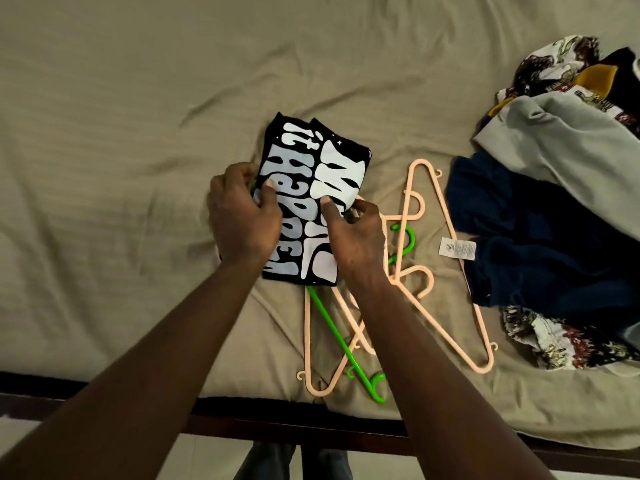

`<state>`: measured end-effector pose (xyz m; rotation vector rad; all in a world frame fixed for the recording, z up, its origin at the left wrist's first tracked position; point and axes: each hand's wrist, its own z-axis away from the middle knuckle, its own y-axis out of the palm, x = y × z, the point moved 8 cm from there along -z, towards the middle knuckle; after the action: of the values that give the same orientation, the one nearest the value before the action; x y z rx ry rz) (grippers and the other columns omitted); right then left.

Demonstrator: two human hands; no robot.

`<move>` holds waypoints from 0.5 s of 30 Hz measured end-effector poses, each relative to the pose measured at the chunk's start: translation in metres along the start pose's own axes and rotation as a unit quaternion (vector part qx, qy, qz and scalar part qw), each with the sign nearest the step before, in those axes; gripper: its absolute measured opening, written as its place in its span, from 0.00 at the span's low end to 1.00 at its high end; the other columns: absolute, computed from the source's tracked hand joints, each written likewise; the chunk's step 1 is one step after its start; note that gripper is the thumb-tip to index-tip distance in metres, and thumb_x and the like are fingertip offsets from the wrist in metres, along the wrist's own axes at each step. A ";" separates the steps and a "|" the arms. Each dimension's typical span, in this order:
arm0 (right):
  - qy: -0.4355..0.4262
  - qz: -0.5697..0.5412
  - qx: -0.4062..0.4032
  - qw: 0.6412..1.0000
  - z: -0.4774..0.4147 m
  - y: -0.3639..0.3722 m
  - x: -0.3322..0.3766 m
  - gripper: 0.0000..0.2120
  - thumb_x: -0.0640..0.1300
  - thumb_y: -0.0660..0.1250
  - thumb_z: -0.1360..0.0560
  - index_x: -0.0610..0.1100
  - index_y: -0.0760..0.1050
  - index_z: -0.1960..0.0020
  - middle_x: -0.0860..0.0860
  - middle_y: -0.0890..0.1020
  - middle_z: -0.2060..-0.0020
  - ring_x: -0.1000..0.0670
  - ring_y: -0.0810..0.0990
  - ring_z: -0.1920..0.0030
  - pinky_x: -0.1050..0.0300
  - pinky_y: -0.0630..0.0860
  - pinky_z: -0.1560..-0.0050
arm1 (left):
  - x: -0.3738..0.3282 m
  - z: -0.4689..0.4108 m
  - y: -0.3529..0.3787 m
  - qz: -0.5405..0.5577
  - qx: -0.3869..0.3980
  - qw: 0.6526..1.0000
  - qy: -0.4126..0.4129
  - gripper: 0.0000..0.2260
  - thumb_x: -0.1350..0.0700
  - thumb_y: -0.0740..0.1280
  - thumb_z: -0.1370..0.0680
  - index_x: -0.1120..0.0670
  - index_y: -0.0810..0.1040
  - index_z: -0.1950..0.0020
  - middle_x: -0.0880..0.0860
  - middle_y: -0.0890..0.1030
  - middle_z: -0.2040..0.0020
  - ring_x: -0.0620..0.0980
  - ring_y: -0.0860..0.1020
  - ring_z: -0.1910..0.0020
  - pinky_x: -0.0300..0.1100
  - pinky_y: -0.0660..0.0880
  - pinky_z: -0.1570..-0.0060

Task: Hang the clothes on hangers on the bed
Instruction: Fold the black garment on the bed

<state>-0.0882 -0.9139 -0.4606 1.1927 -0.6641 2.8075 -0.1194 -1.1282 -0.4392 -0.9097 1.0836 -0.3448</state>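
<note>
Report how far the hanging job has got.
Done: nothing is visibly hung yet. In hand: the left hand and right hand grip the folded black printed shirt, which lies over a green hanger; whether it is threaded on cannot be told. Left: the peach hangers lie bare, and the navy garment, grey garment and patterned fabric sit heaped on the bed.

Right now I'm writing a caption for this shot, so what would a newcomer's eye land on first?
The black cloth with bold white lettering at the centre of the bed, pinched at its edges by the left hand and right hand. Next, the bright green hanger among peach hangers just right of it, then the heap of clothes at the far right.
</note>
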 end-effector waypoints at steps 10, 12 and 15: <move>0.034 -0.029 0.074 0.996 -0.043 -0.004 0.035 0.22 0.63 0.74 0.32 0.42 0.82 0.60 0.44 0.87 0.61 0.42 0.86 0.59 0.32 0.83 0.51 | 0.022 0.180 0.047 0.327 0.344 0.712 -0.517 0.30 0.30 0.65 0.24 0.55 0.82 0.43 0.52 0.88 0.51 0.51 0.85 0.57 0.43 0.77 0.58; 0.035 -0.023 0.080 0.996 -0.048 -0.005 0.035 0.18 0.57 0.75 0.27 0.42 0.80 0.61 0.40 0.85 0.61 0.41 0.84 0.60 0.30 0.82 0.53 | 0.019 0.173 0.061 0.433 0.281 0.663 -0.542 0.22 0.37 0.67 0.21 0.55 0.79 0.39 0.52 0.87 0.49 0.49 0.85 0.52 0.47 0.74 0.51; 0.030 -0.044 0.068 0.996 -0.053 -0.011 0.033 0.14 0.51 0.73 0.24 0.42 0.81 0.61 0.43 0.86 0.60 0.37 0.86 0.56 0.31 0.82 0.52 | 0.023 0.158 0.068 0.471 0.186 0.683 -0.526 0.09 0.48 0.68 0.18 0.51 0.79 0.42 0.48 0.85 0.59 0.46 0.82 0.59 0.44 0.71 0.57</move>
<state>-0.1459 -0.8877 -0.4667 1.1202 -0.4110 2.8418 0.0166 -1.0281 -0.4801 0.0112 0.2298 0.7602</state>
